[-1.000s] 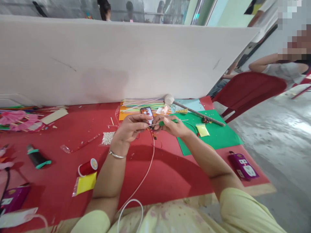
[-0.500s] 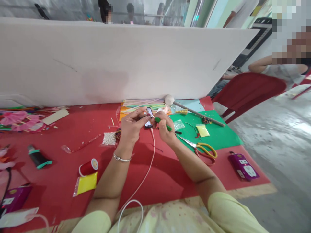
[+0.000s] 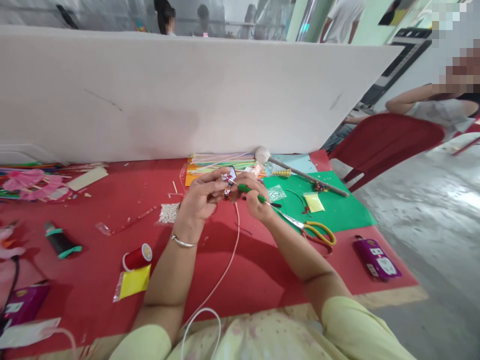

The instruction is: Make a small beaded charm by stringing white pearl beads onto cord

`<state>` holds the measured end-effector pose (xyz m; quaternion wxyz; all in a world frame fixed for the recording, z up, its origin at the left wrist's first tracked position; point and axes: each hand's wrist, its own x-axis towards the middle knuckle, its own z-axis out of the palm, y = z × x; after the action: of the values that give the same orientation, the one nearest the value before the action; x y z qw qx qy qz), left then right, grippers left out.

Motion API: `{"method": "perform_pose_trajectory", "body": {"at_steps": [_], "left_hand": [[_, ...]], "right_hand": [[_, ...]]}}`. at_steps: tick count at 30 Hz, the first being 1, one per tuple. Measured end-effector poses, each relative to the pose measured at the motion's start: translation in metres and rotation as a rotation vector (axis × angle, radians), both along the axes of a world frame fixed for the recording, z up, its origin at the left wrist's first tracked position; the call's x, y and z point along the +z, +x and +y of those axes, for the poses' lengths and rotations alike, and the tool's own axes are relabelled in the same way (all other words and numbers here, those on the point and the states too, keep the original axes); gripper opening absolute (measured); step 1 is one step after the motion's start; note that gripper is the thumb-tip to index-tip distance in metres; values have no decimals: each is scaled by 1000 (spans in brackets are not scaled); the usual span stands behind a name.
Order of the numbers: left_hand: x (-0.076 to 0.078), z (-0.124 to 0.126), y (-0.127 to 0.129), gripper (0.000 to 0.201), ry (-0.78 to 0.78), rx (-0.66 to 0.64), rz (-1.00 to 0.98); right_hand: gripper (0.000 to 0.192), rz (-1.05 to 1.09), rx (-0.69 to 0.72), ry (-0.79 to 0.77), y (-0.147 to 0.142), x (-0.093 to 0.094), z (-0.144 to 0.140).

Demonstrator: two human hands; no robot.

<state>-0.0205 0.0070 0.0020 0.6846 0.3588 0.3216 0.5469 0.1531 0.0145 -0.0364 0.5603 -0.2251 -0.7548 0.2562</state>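
Observation:
My left hand (image 3: 203, 192) is closed in a pinch on a small red-and-white piece (image 3: 226, 177), mostly hidden by the fingers. My right hand (image 3: 255, 196) grips a green-handled tool (image 3: 243, 188) with a thin metal shaft. Its tip points left and is at the small piece; whether they touch I cannot tell. Behind the hands a phone (image 3: 232, 171) lies partly covered, and a pale cable (image 3: 237, 235) runs from there toward me. Near my left wrist is a packet of white beads (image 3: 168, 213). Scissors (image 3: 311, 229) with yellow and red handles lie by my right forearm.
On the red-covered table (image 3: 240, 280) are a red thread spool (image 3: 138, 257), a yellow packet (image 3: 134, 282), a black-and-teal tool (image 3: 62, 242) and a purple box (image 3: 377, 257). A stick with a white ball (image 3: 262, 154) lies rear right. A white panel (image 3: 225, 95) stands behind.
My left hand has shifted slightly left and turned, so its wrist sits further left. The green-handled tool's metal shaft shows more clearly. My right hand has barely moved.

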Motion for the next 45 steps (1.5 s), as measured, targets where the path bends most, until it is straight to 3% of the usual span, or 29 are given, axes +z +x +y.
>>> {"method": "perform_pose_trajectory", "body": {"at_steps": [5, 12, 17, 27, 36, 40, 45], "left_hand": [[0, 3, -11, 39, -5, -115, 19], [-1, 4, -12, 38, 20, -145, 61], [-5, 7, -14, 36, 29, -215, 72], [-6, 9, -17, 36, -20, -399, -7], [-7, 11, -17, 39, -56, -327, 1], [-7, 11, -17, 35, -92, -349, 12], [-7, 8, -7, 33, -35, -267, 47]], "right_hand": [[67, -96, 144, -133, 26, 10, 4], [47, -152, 276, -192, 48, 23, 0], [36, -237, 258, -165, 54, 33, 2], [39, -163, 325, -200, 49, 41, 0], [31, -232, 263, -109, 51, 34, 1], [36, -168, 334, -235, 55, 36, 0], [41, 57, 461, -614, 46, 17, 0]]}}
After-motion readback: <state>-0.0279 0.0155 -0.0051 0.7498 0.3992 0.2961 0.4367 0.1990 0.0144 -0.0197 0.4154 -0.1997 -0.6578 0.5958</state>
